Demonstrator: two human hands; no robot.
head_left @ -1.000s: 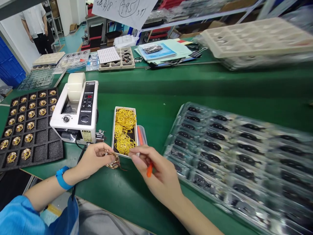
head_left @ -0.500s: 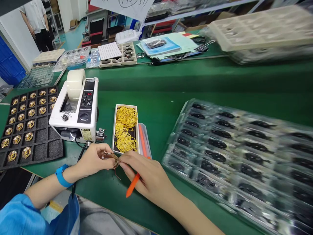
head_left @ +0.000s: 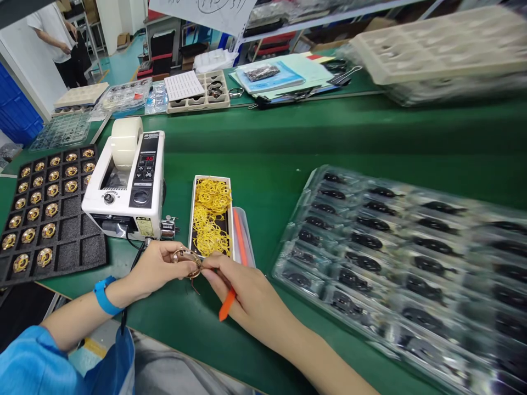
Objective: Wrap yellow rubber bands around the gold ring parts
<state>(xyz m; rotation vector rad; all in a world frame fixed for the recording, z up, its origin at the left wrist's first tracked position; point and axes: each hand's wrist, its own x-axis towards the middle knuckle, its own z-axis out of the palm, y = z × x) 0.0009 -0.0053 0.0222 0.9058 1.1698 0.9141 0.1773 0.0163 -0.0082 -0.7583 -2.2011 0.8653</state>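
My left hand is closed, its thumb and fingers pinching a round copper-gold ring-shaped part. A thin reddish wire hangs below that part. My right hand is closed around an orange pointed stick, which juts out beneath the palm; its other end is hidden by the fingers. The right fingertips meet the right edge of the ring-shaped part. Just beyond both hands stands a white box of yellow ring-shaped pieces. Beside it, another orange strip lies on a clear plastic piece.
Left of the box is a white tape dispenser with a small counter at its side. A black foam tray holds gold round parts. On the right lies a clear tray of black parts. A person stands far back.
The ring-shaped part has tilted, showing more of its face. The orange stick has shifted slightly right and up with my right hand. The person in the background has moved their arms.
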